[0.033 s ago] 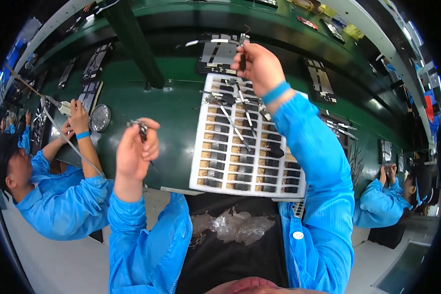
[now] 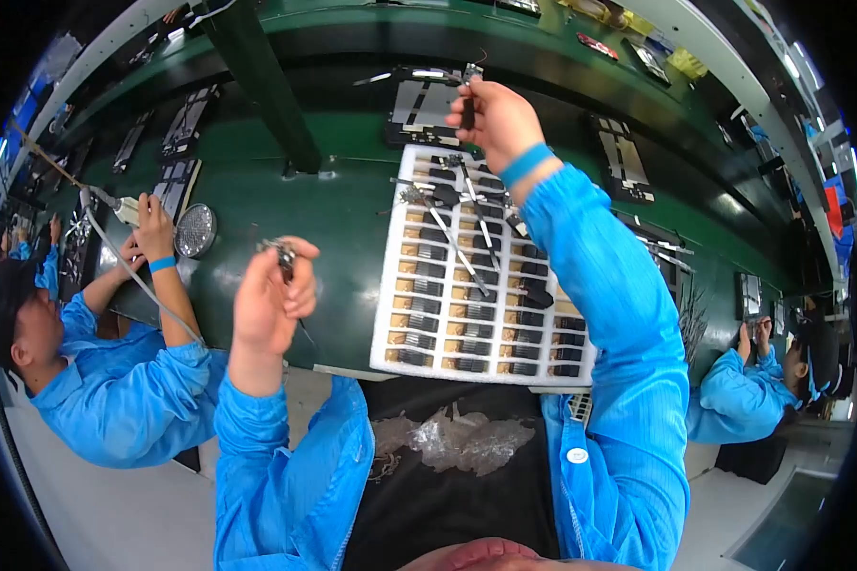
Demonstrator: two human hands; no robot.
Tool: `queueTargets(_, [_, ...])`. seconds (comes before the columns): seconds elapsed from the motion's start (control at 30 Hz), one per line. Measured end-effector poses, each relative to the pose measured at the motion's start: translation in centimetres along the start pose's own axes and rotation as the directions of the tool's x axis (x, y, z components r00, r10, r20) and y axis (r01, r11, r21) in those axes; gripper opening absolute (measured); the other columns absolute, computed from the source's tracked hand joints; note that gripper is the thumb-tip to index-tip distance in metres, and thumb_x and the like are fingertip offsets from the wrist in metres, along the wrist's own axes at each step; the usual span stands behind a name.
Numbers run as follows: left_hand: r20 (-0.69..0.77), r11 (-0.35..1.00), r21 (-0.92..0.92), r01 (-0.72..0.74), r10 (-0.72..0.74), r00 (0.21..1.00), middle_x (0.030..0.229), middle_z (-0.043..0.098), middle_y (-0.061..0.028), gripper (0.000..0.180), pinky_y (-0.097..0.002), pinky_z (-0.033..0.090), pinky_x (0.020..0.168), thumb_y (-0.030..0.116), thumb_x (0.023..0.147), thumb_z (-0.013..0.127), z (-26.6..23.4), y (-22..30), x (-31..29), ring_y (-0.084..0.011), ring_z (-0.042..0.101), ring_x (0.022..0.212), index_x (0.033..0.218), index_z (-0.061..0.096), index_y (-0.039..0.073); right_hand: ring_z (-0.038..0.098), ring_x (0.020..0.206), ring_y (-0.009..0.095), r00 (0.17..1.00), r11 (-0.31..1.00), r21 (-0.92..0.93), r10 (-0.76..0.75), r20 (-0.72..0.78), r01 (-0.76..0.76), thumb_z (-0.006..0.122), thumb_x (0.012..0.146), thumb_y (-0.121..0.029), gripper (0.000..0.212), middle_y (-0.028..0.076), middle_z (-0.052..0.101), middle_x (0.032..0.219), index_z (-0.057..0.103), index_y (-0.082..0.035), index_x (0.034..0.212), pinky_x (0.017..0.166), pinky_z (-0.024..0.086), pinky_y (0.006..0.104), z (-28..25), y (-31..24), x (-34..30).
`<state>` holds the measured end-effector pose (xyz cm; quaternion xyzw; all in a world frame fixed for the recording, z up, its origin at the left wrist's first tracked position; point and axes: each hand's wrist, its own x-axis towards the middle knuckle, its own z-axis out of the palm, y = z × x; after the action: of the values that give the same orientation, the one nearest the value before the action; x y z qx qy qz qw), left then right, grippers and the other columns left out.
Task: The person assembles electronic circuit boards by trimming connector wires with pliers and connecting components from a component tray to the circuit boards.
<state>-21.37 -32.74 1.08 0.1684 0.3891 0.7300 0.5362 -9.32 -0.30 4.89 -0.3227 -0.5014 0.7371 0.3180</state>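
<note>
My left hand [image 2: 271, 300] is closed around a small dark metallic electronic part [image 2: 284, 255], and a thin dark lead hangs below its fingers. Beyond the tray's far edge, my right hand [image 2: 500, 124] pinches a small circuit board [image 2: 471, 74] with a black piece and a black-and-white ribbon cable attached. In front of me lies a white foam tray [image 2: 384, 328], its slots filled with several black-and-gold parts [image 2: 467, 341]. Loose assemblies with long silvery strips [image 2: 455, 249] lie across the top of the tray. A flat grey-and-black device panel [image 2: 419, 103] is just behind it, near my right hand.
On the green bench [image 2: 343, 257] stand a round perforated metal item [image 2: 195, 230] and more device panels [image 2: 624, 157]. A green post [image 2: 262, 90] rises at the left. Co-workers in blue [image 2: 114, 381] sit on both sides; a cable [image 2: 133, 271] hangs near the left one.
Both hands have shifted slightly: my left a little to the right, my right a little to the left with the circuit board. Their holds look the same.
</note>
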Motion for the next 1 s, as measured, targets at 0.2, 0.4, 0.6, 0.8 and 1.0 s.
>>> queueTargets(0.2, [-0.007, 0.991, -0.031, 0.127, -0.127, 0.992, 0.064, 0.041, 0.0007, 0.050, -0.0217, 0.027, 0.043, 0.040, 0.102, 0.031, 0.1, -3.2, -1.2, -0.0066, 0.033, 0.050, 0.111, 0.055, -0.003, 0.068, 0.085, 0.027, 0.993, 0.918, 0.393, -0.009, -0.120, 0.055, 0.046, 0.102, -0.022, 0.024, 0.014, 0.067, 0.094, 0.060, -0.003, 0.101, 0.078, 0.058, 0.0398, 1.3, 2.9, 11.2])
queueTargets(0.4, [-0.012, 0.977, 0.073, 0.202, -0.202, 0.979, 0.063, 0.042, -0.0018, 0.052, -0.0231, 0.028, 0.045, 0.038, 0.099, 0.025, 1.0, -4.1, -1.9, -0.0094, 0.035, 0.051, 0.108, 0.054, -0.004, 0.063, 0.102, 0.035, 0.956, 0.874, 0.450, 0.265, -0.124, -0.184, 0.049, 0.097, -0.013, 0.024, 0.018, 0.064, 0.109, 0.059, 0.001, 0.114, 0.093, 0.052, 0.0487, -0.3, 7.7, 14.7])
queueTargets(0.6, [0.067, 0.968, 0.132, 0.214, -0.224, 0.972, 0.064, 0.044, -0.0027, 0.053, -0.0240, 0.030, 0.047, 0.038, 0.100, 0.026, 3.2, -4.5, -1.4, -0.0105, 0.036, 0.052, 0.109, 0.055, -0.006, 0.054, 0.116, 0.038, 0.944, 0.930, 0.235, 0.313, -0.101, -0.283, 0.054, 0.095, -0.014, 0.031, 0.021, 0.055, 0.124, 0.053, 0.004, 0.120, 0.099, 0.047, 0.0476, -1.0, 5.3, 9.8])
queueTargets(0.8, [0.075, 0.976, 0.181, 0.117, -0.133, 0.988, 0.075, 0.057, -0.0080, 0.048, -0.0285, 0.046, 0.060, 0.032, 0.104, 0.032, 4.8, -5.6, -2.2, -0.0155, 0.054, 0.065, 0.116, 0.057, -0.007, 0.060, 0.118, 0.031, 0.919, 0.994, 0.015, -0.103, 0.380, 0.105, 0.048, 0.101, -0.022, 0.037, 0.018, 0.060, 0.127, 0.058, 0.003, 0.125, 0.104, 0.046, 0.0393, -6.3, -1.6, -5.1])
queueTargets(1.0, [0.170, 0.954, 0.256, 0.155, -0.202, 0.965, 0.088, 0.066, -0.0135, 0.043, -0.0315, 0.050, 0.074, 0.028, 0.103, 0.037, 7.4, -5.5, -2.4, -0.0188, 0.062, 0.079, 0.114, 0.059, -0.006, 0.061, 0.085, 0.019, 0.939, 0.517, -0.796, -0.294, 0.179, 0.314, 0.073, 0.086, -0.018, 0.027, 0.006, 0.065, 0.099, 0.066, -0.003, 0.107, 0.079, 0.051, 0.0335, -13.6, -0.3, -17.5])
